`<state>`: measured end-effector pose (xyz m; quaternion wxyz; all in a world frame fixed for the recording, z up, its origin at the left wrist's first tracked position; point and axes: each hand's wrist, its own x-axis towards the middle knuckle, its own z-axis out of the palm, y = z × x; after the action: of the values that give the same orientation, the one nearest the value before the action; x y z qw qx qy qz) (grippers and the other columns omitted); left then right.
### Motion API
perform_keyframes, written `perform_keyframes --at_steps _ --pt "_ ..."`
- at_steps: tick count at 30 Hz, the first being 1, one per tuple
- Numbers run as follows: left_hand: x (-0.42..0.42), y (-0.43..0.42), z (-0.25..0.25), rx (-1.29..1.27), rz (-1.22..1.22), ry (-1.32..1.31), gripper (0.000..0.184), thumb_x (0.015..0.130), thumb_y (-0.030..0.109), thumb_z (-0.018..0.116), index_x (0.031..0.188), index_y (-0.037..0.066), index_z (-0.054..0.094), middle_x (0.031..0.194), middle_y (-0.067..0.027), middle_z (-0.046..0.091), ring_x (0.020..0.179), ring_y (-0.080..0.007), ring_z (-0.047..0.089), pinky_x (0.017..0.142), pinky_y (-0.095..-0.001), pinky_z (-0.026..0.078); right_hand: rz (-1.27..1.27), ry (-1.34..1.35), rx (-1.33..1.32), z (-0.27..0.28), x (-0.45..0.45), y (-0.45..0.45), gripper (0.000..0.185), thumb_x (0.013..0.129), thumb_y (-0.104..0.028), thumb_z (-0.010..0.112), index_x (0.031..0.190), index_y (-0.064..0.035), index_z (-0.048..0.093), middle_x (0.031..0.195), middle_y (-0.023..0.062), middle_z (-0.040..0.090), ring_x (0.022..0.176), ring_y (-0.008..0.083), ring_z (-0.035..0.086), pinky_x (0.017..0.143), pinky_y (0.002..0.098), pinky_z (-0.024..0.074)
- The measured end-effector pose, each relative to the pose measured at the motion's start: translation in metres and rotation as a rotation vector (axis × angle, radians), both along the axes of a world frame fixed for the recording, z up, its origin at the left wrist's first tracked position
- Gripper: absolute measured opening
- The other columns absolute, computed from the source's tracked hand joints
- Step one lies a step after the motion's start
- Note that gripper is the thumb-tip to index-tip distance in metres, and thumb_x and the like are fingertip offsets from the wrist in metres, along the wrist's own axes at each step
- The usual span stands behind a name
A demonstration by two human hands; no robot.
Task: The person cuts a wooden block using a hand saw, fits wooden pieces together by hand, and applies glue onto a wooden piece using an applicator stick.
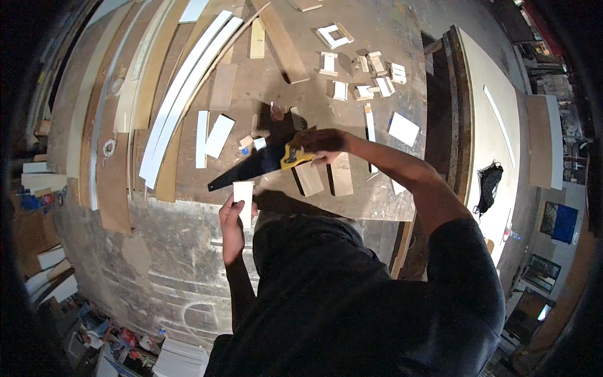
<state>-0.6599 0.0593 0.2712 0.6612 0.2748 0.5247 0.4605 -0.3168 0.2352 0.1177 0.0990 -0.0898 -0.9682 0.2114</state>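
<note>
The right hand (320, 142) is closed around the yellow handle (290, 157) of a saw, whose dark blade (251, 168) reaches left and down toward the left hand (233, 220). The left hand is clamped on a white strip (243, 196), thumb across its face; the strip's far end lies at the blade, though whether the teeth touch it I cannot tell. Just below the right hand are 2 dark-edged boards (309, 180). Beyond the left hand lie 2 white panels (219, 136) and a small blue object (244, 151); farther up and left, 2 long white slats (188, 100). Well beyond the right hand, small wooden assemblies (375, 63) cluster on the worktable (326, 110).
</note>
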Motion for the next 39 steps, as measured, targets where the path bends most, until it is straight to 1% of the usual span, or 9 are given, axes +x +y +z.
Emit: perform_keyframes --at_steps 7,10,20,23,26,29,34,35,39 --pt "-0.001 0.015 -0.017 -0.044 -0.002 0.041 0.045 0.094 0.028 0.054 0.125 -0.004 0.061 0.076 -0.0055 0.062 0.065 -0.0111 0.055 0.06 -0.0238 0.04 -0.282 -0.371 -0.156 -0.049 0.026 0.008 0.039 0.093 -0.035 0.059 0.121 -0.0066 0.061 0.117 0.0144 0.063 0.113 0.0328 0.06 0.103 0.0448 0.0465" --pt "-0.002 0.027 -0.02 -0.052 -0.048 0.061 0.045 0.095 0.027 0.054 0.125 -0.005 0.061 0.076 -0.0049 0.061 0.065 -0.0111 0.055 0.06 -0.0237 0.04 -0.479 0.177 -0.119 -0.039 0.02 -0.009 0.043 0.092 -0.033 0.061 0.126 -0.0071 0.058 0.119 0.0166 0.062 0.114 0.0324 0.059 0.106 0.0461 0.0438" --pt "0.01 0.056 -0.044 -0.03 -0.231 0.043 0.039 0.098 0.022 0.047 0.122 -0.002 0.064 0.081 -0.0046 0.064 0.073 -0.012 0.059 0.072 -0.026 0.044 -1.845 -0.437 -0.42 -0.004 0.001 -0.197 0.082 0.071 -0.038 0.083 0.139 -0.0184 0.043 0.123 0.021 0.054 0.116 0.0397 0.055 0.091 0.0555 0.0476" --pt "0.018 0.06 -0.05 -0.012 -0.285 0.057 0.038 0.1 0.026 0.045 0.116 -0.002 0.065 0.081 -0.0069 0.066 0.074 -0.0128 0.06 0.073 -0.027 0.044 -1.658 -0.09 -0.371 -0.001 0.017 -0.21 0.065 0.08 -0.029 0.077 0.132 -0.004 0.047 0.107 0.0198 0.061 0.102 0.037 0.061 0.084 0.0488 0.0521" --pt "0.032 0.066 -0.046 -0.064 -0.302 0.075 0.041 0.103 0.034 0.045 0.107 -0.002 0.065 0.082 -0.0083 0.068 0.076 -0.0132 0.062 0.073 -0.0275 0.047 -1.605 1.228 -1.432 0.001 0.035 -0.223 0.054 0.09 -0.041 0.064 0.129 -0.005 0.052 0.105 0.0157 0.064 0.09 0.0275 0.065 0.074 0.0431 0.0541" --pt "0.056 0.07 -0.037 0.006 -0.519 0.098 0.051 0.104 0.045 0.044 0.105 -0.001 0.065 0.087 -0.0077 0.068 0.078 -0.0135 0.063 0.068 -0.0278 0.049 -1.238 1.588 -1.703 0.097 0.025 -0.209 0.064 0.091 -0.058 0.051 0.129 -0.0061 0.053 0.103 0.0146 0.063 0.083 0.0264 0.059 0.07 0.0374 0.0486" --pt "0.104 0.074 -0.001 0.093 -0.829 0.078 0.046 0.104 0.04 0.043 0.105 0.001 0.066 0.086 -0.0048 0.068 0.07 -0.0094 0.061 0.057 -0.0246 0.048 -0.89 1.424 -1.665 0.156 0.012 -0.212 0.082 0.085 -0.059 0.058 0.141 -0.0031 0.039 0.102 0.0132 0.052 0.066 0.0178 0.05 0.054 0.0281 0.0413" --pt "0.117 0.07 0.012 0.085 -0.784 0.1 0.046 0.104 0.041 0.043 0.104 0.002 0.066 0.083 -0.0039 0.068 0.068 -0.0085 0.06 0.057 -0.0246 0.048 -1.243 1.253 -1.344 0.174 0.002 -0.215 0.091 0.081 -0.053 0.067 0.148 -0.0018 0.033 0.107 0.0121 0.051 0.063 0.0135 0.048 0.054 0.0265 0.04" --pt "0.139 0.068 0.057 0.011 -0.891 0.096 0.05 0.105 0.043 0.041 0.102 0.0 0.065 0.076 -0.0054 0.067 0.058 -0.0101 0.06 0.049 -0.0255 0.047 -1.352 0.732 -0.269 0.206 0.007 -0.214 0.088 0.062 -0.02 0.083 0.142 0.0021 0.051 0.108 0.0115 0.053 0.109 0.0258 0.049 0.1 0.0378 0.0394"
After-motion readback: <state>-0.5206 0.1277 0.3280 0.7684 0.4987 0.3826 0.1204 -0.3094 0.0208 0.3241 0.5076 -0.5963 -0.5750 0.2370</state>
